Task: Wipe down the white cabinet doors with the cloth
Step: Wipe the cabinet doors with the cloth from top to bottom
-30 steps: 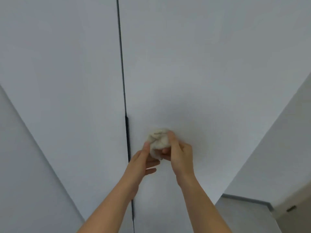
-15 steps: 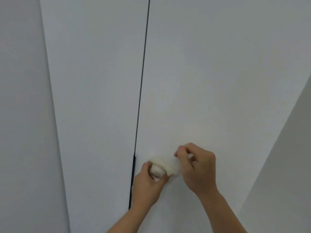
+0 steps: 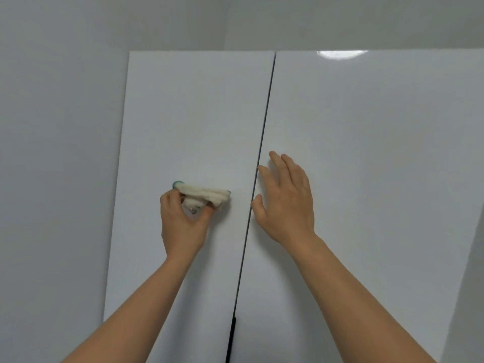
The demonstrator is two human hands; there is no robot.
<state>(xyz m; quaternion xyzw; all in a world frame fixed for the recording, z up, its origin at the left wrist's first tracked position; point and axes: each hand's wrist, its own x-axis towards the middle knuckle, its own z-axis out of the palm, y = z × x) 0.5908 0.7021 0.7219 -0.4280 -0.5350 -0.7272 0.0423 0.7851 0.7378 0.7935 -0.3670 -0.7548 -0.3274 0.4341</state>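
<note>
- Left hand (image 3: 180,221), left of centre, grips the bunched cloth (image 3: 203,196) against the left cabinet door (image 3: 193,113).
- Right hand (image 3: 286,203), fingers spread and holding nothing, lies flat on the right cabinet door (image 3: 379,153), apart from the cloth.

left hand (image 3: 180,224) gripping cloth (image 3: 203,194), right hand (image 3: 286,203) flat

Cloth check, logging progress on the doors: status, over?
Left hand gripping cloth against left door. Right hand open, flat on right door beside seam. Nothing in the way.
</note>
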